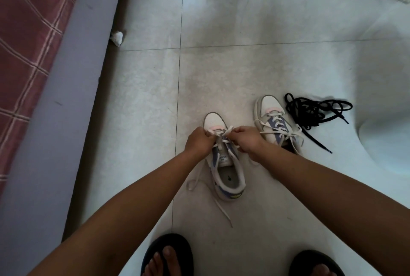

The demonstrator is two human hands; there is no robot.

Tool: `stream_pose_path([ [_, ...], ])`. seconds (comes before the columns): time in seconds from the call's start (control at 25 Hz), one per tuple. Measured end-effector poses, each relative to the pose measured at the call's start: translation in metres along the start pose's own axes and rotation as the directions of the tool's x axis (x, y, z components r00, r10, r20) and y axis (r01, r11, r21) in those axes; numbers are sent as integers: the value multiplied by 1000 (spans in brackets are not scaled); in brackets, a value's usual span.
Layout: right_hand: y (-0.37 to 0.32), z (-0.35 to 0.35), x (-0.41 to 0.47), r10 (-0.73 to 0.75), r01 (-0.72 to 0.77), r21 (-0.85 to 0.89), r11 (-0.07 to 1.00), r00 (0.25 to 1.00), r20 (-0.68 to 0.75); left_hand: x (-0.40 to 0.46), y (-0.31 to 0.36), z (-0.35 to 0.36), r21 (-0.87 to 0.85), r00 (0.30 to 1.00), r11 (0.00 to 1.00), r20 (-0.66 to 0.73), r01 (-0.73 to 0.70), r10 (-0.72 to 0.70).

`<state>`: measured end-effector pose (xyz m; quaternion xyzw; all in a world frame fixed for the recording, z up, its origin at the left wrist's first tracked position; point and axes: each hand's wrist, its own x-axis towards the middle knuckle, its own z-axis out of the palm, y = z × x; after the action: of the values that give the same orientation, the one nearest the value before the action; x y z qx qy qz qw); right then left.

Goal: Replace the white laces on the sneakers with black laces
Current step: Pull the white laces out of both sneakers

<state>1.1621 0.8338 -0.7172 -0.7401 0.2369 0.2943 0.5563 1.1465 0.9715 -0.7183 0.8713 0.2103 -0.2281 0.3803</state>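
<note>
Two white sneakers with blue and pink trim stand on the tiled floor. The near sneaker (229, 178) sits between my arms, toe pointing away. Its white lace (224, 210) is loosened and trails onto the floor. My left hand (198, 141) and my right hand (248, 139) each pinch a piece of that lace near the toe end eyelets. The second sneaker (271, 116) stands to the right, still laced in white. A tangled pile of black laces (315, 112) lies on the floor just right of it.
A bed with a red checked cover (24, 38) and pale frame runs along the left. A crumpled white scrap (117, 38) lies by its edge. My feet in black sandals (168, 255) are at the bottom. A white rounded object (390, 142) sits at right.
</note>
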Motion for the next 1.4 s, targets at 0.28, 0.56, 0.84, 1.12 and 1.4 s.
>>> stream_pose_path([
  [0.28,-5,-37,7,-253,121,-350,929,898,-360,2,-11,-11,199,995,976,-34,-84,92],
  [0.56,0,-67,0,-729,382,-913,145,665,163,10,-10,-31,566,932,810,-189,-152,308],
  [0.84,-24,-44,8,-19,45,396,917,997,-69,-1,23,-22,-760,979,622,193,190,-63],
  [1.12,-23,-93,13,-579,330,-796,507,815,-31,29,3,-64,461,978,873,-44,-159,202],
  [1.4,-39,-83,-1,68,-26,544,839,996,-58,15,19,-49,-799,985,576,155,170,-77],
])
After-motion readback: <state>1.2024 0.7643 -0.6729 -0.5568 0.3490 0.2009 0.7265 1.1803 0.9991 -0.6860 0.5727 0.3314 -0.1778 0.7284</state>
